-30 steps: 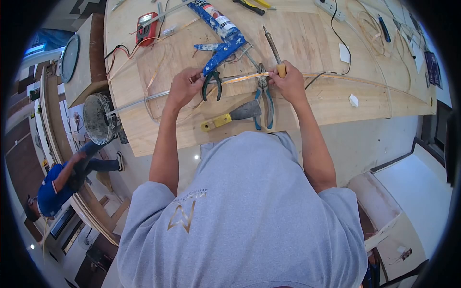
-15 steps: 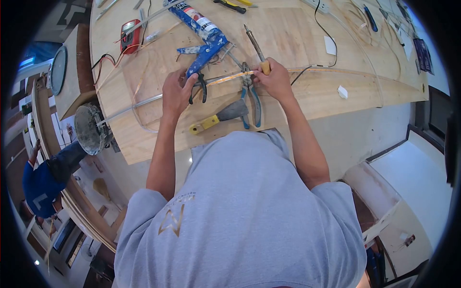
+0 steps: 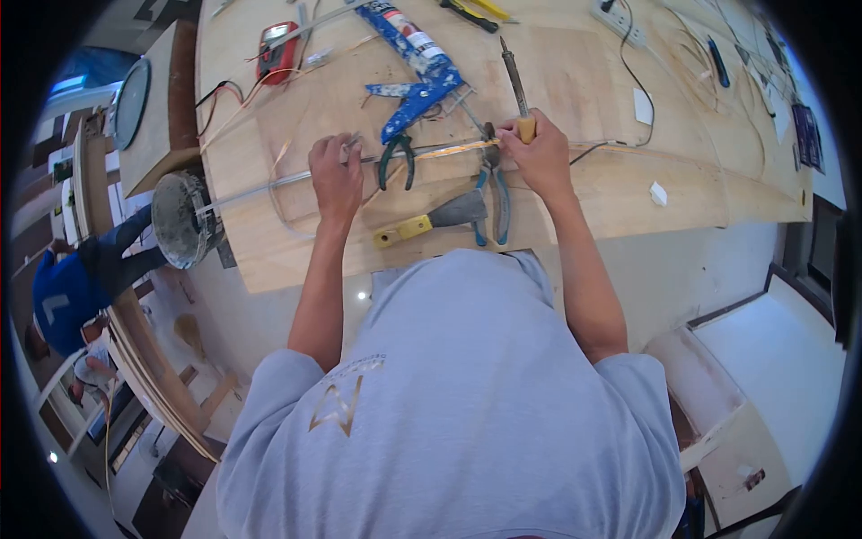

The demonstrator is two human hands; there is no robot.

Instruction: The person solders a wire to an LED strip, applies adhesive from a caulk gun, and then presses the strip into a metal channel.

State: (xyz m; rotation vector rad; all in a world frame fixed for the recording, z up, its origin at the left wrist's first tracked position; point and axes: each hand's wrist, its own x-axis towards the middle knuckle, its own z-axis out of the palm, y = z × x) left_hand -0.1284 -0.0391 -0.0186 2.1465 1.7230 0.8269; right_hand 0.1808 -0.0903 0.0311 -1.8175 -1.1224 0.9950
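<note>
My right hand (image 3: pixel 540 157) grips the wooden handle of a soldering iron (image 3: pixel 517 83), whose shaft points away from me, and also pinches the right end of an orange LED strip (image 3: pixel 456 149). My left hand (image 3: pixel 335 176) presses on a long metal channel (image 3: pixel 260 189) that the strip runs along, fingers curled around it. Between my hands lie green-handled pliers (image 3: pixel 396 160) and blue-handled pliers (image 3: pixel 493 198) on the plywood bench (image 3: pixel 575 81).
A yellow-handled scraper (image 3: pixel 433 217) lies near the front edge. A blue caulking gun (image 3: pixel 414 63), a red multimeter (image 3: pixel 276 39), a power strip (image 3: pixel 618 18) and cables sit farther back. A dirty bucket (image 3: pixel 182 220) stands at the left; a person in blue (image 3: pixel 63 292) bends below.
My left hand slid left along the channel, away from the green pliers. My right hand stayed on the soldering iron and strip. The person in blue moved.
</note>
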